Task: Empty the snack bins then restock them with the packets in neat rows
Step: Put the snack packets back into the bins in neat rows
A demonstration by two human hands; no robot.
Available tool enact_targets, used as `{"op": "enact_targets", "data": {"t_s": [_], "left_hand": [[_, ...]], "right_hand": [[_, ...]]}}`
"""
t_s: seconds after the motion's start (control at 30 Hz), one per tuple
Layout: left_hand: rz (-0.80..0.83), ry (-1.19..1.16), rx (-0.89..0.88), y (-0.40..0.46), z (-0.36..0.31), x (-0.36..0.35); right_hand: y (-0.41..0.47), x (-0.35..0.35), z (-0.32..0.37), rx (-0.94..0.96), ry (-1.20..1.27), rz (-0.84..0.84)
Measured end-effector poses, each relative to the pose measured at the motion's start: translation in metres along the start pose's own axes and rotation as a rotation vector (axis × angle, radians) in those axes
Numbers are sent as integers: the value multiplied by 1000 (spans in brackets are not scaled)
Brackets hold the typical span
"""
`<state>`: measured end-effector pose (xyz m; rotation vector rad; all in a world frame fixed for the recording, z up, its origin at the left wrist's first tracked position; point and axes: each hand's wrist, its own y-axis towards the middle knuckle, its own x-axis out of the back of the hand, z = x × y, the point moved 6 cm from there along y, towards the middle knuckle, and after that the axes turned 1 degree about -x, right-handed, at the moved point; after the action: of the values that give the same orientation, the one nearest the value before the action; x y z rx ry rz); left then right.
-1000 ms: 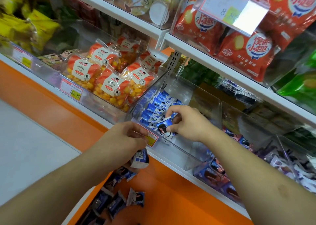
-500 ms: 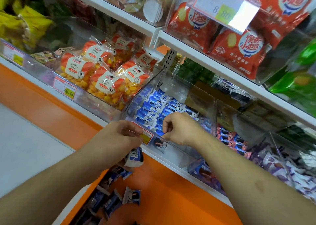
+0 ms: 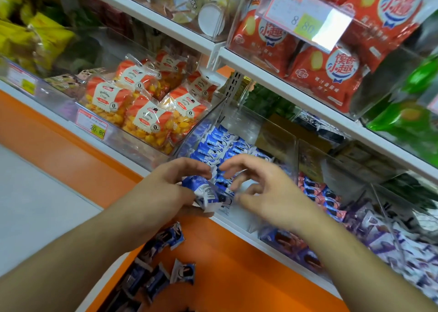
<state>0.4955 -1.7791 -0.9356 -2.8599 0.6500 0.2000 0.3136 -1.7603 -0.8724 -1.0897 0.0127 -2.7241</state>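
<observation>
Blue packet [image 3: 205, 190] pinched in my left hand [image 3: 166, 190], held at front lip of clear bin [image 3: 272, 131] for handover; my right hand [image 3: 265, 190] beside it, fingers spread, holding nothing. Rows of blue packets [image 3: 220, 145] fill bin rear; loose packets [image 3: 163, 259] wait below, likely restock supply

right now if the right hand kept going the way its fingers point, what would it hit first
Most likely the blue packet that the left hand grips. The right hand is open, with its fingers reaching left toward it and only a small gap between, though depth is hard to judge.
</observation>
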Motion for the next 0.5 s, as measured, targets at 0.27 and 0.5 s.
{"op": "enact_targets", "data": {"t_s": [0.27, 0.5], "left_hand": [[-45, 40, 3, -14, -16, -9], [-46, -17, 57, -12, -16, -10]], "right_hand": [[-14, -14, -8, -147, 347, -155], [-18, -11, -16, -240, 636, -257]]}}
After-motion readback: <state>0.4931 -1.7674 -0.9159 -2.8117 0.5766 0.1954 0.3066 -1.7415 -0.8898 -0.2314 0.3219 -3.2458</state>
